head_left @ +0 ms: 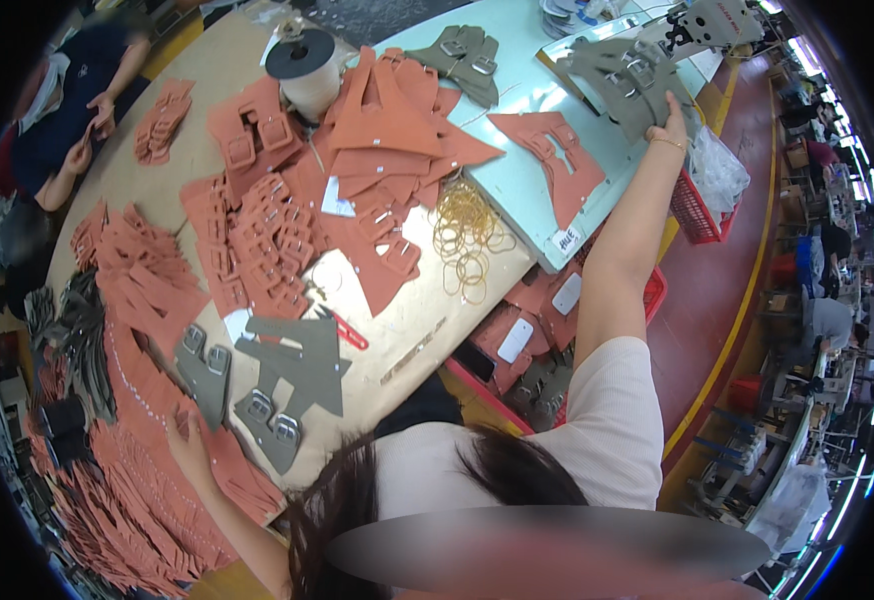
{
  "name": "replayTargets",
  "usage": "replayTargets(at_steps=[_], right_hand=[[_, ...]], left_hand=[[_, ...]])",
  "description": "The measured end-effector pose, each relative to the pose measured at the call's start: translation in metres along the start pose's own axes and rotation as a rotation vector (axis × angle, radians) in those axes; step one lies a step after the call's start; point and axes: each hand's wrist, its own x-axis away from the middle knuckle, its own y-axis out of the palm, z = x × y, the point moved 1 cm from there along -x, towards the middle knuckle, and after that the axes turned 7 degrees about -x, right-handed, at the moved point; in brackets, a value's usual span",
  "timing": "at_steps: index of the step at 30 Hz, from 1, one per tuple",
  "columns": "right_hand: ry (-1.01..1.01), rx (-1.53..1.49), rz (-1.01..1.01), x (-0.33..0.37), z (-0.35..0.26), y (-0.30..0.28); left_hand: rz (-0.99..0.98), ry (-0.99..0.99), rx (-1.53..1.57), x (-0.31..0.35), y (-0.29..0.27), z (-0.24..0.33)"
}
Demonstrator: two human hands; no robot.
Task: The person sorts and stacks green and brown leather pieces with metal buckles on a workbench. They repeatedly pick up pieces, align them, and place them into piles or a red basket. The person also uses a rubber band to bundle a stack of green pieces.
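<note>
Though blurry, straps (629,88) in right hand (668,125)

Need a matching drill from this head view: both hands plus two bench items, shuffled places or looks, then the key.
Column one:
1. left hand
2. rubber bands
3. right hand
4. thread spool

Column two:
A. at the grey buckled straps, upper right
B. white below, with a black disc on top
C. at the layered orange strips, lower left
D. golden, in a loose heap

Pairs: 1-C, 2-D, 3-A, 4-B
</note>
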Motion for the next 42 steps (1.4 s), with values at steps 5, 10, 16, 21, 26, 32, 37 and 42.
replayTargets(at_steps=[5, 10, 16, 21, 26, 32, 37, 42], right_hand=[[-0.009, 0.009, -0.013, 0.056, -0.046, 0.025], [-0.030, 0.062, -0.313, 0.157, -0.042, 0.050], [0.147, 0.166, -0.660, 0.274, 0.044, 0.049], [0.454, 0.193, -0.827, 0.384, 0.150, 0.027], [0.833, 0.034, -0.877, 0.455, 0.214, 0.012], [0.824, 0.198, -0.882, 0.443, 0.209, 0.009], [0.670, 0.223, -0.812, 0.413, 0.192, -0.009], [0.416, 0.622, -0.890, 0.382, 0.200, -0.030]], left_hand=[[-0.022, 0.019, 0.024, 0.001, 0.001, -0.014], [0.039, 0.078, 0.107, 0.015, 0.005, -0.026], [0.027, -0.043, 0.289, 0.041, 0.010, -0.035], [0.027, -0.061, 0.367, 0.049, 0.004, -0.052], [0.035, -0.059, 0.463, 0.054, 0.003, -0.060], [-0.052, 0.000, 0.516, 0.056, 0.044, -0.018], [-0.083, 0.209, 0.308, 0.054, 0.055, 0.020], [-0.021, 0.334, 0.189, 0.040, 0.061, 0.037]])
